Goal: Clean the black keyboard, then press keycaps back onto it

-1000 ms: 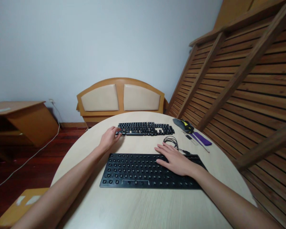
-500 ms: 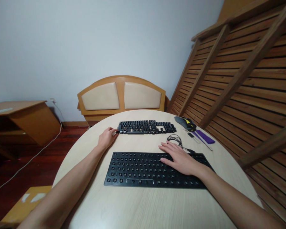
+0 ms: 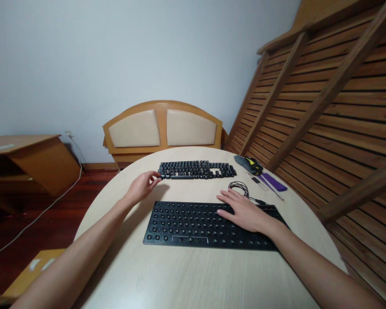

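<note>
My left hand (image 3: pixel 144 186) is closed in a pinch at the left end of the loose black keycaps (image 3: pixel 182 168), which lie in keyboard order at the far side of the table. A small dark keycap (image 3: pixel 161 177) shows at its fingertips, mostly hidden. Closer to me lies a black keyboard (image 3: pixel 180 225) with its caps off and its switches bare. Across its right part rests my right hand (image 3: pixel 242 211), palm down with fingers stretched out, covering some of the switches.
A coiled black cable (image 3: pixel 239 185) sits behind the keyboard. At the table's right edge are a purple strip (image 3: pixel 274 182), a thin metal rod (image 3: pixel 273 189) and a grey, black and yellow item (image 3: pixel 252 165). Wooden slatted panels (image 3: pixel 341 111) lean at the right.
My left hand has risen slightly off the table, its shadow now showing to its right. My right hand stays on the keyboard. The view has shifted a little.
</note>
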Tool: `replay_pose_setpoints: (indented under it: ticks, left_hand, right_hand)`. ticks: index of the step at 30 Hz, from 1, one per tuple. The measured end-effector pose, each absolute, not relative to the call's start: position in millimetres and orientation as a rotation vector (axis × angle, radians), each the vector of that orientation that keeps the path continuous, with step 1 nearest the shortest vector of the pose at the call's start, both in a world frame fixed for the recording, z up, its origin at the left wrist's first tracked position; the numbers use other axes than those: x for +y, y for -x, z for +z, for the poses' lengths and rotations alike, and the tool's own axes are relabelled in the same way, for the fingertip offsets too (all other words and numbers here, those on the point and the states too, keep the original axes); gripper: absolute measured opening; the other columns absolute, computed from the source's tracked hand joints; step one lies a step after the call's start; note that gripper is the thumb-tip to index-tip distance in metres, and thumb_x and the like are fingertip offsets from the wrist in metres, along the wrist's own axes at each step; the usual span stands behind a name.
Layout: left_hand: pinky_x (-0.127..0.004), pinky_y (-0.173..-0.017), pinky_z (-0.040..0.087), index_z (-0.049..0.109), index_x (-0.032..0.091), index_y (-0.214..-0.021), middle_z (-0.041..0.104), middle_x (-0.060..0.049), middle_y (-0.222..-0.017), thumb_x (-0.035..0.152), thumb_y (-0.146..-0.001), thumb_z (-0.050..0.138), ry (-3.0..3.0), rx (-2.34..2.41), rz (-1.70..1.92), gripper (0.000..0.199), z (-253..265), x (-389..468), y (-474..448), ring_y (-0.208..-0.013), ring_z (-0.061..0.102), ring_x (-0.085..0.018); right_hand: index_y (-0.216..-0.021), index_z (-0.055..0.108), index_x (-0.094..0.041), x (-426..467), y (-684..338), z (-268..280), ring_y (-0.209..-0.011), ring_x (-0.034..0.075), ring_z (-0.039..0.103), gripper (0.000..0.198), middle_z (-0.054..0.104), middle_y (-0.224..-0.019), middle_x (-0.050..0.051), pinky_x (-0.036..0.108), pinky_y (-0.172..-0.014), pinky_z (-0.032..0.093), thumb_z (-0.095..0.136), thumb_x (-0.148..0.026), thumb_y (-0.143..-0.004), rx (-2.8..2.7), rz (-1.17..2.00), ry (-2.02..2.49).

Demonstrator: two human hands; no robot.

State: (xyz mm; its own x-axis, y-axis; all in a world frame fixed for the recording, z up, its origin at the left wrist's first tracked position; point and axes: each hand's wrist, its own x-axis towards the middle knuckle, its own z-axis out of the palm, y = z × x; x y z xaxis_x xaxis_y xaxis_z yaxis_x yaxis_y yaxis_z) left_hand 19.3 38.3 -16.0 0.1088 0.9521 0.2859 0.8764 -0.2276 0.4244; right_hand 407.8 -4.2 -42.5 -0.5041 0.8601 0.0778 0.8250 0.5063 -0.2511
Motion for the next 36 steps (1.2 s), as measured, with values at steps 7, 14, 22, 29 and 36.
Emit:
replay_pose_setpoints:
  ticks: [7,14,22,29,36]
  left_hand:
    - [-0.032,-0.082,0.054,0.070,0.021,-0.110,0.071,-0.007,-0.107,0.041,-0.095,0.055,-2.297,1.206,0.536,0.029,6.1,-30.1,-33.0,-0.091,0.065,-0.019]
    - [-0.030,-0.079,0.051,0.072,0.018,-0.099,0.073,-0.005,-0.094,0.037,-0.090,0.058,-2.116,1.216,0.408,0.025,-0.7,-52.9,-11.9,-0.083,0.063,-0.017]
    - [-0.021,-0.057,0.041,0.077,0.016,-0.093,0.072,-0.004,-0.078,0.043,-0.083,0.065,-2.019,1.243,0.275,0.031,0.3,-49.9,3.5,-0.065,0.056,-0.013]
    - [-0.020,-0.060,0.043,0.074,0.013,-0.090,0.070,-0.005,-0.086,0.035,-0.080,0.070,-1.928,1.068,0.273,0.024,-6.9,-49.2,2.6,-0.069,0.057,-0.012]
    - [-0.019,-0.053,0.037,0.070,0.012,-0.091,0.065,-0.002,-0.074,0.039,-0.080,0.073,-1.810,1.078,0.276,0.029,-11.5,-48.0,4.6,-0.059,0.050,-0.010]
  right_hand:
    - [-0.138,0.060,-0.027,-1.3,-411.5,-41.9,-0.146,0.038,0.031,0.064,0.042,-0.156,0.010,0.060,-0.117,0.026,0.043,-0.068,-0.092,-2.561,0.182,1.428]
    - [-0.145,0.052,-0.027,-25.9,-368.9,-21.4,-0.148,0.037,0.026,0.073,0.039,-0.158,0.009,0.059,-0.121,0.013,0.055,-0.069,-0.085,-2.645,0.251,1.193]
    - [-0.154,0.038,-0.029,-50.0,-341.5,-35.8,-0.151,0.035,0.018,0.086,0.028,-0.163,0.006,0.056,-0.123,0.009,0.058,-0.072,-0.082,-2.698,0.435,1.044]
    - [-0.152,0.042,-0.026,-48.4,-345.0,-42.1,-0.151,0.035,0.018,0.086,0.029,-0.163,0.008,0.056,-0.123,0.009,0.055,-0.076,-0.082,-2.686,0.422,1.053]
    - [-0.151,0.042,-0.027,-48.9,-344.0,-42.6,-0.151,0.035,0.019,0.085,0.030,-0.163,0.008,0.057,-0.123,0.010,0.055,-0.075,-0.083,-2.674,0.416,1.048]
